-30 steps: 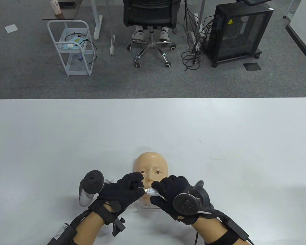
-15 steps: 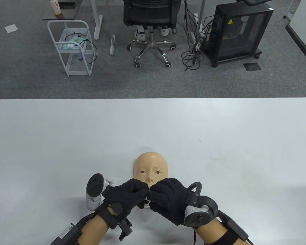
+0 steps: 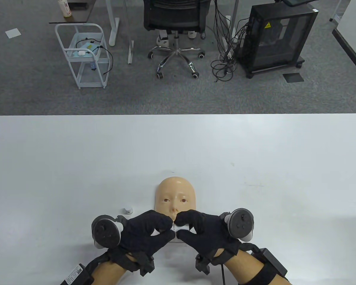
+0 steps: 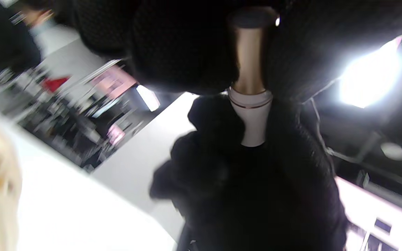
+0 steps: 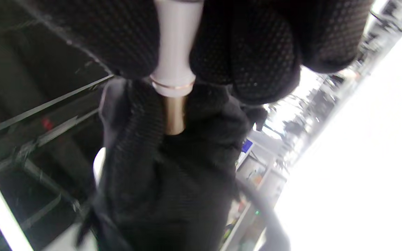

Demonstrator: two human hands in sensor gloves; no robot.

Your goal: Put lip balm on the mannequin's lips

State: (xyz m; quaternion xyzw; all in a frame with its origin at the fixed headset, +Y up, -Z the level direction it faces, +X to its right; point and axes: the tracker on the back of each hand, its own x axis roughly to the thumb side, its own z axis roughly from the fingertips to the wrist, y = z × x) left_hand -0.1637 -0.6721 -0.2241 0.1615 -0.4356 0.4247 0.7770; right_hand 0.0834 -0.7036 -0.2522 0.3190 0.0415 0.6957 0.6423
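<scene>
office floor and a chair (image 3: 175, 17) sit past the white desk (image 3: 77, 154), with the mannequin face (image 3: 175, 194) lying just beyond both hands. left hand (image 3: 149, 231) pinches the gold end of the lip balm (image 3: 179, 228), right hand (image 3: 206, 233) grips the white end, fingertips meeting above the chin. looks like it's only being opened or twisted up, with a small white cap (image 3: 127, 210) beside the left hand, so the lips probably aren't done.

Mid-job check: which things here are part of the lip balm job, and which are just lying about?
In the job:
- lip balm tube, held between left hand and right hand
- mannequin face
- small white cap, probably the tube's

Lying about:
- cart
- office chair
- black cabinet
</scene>
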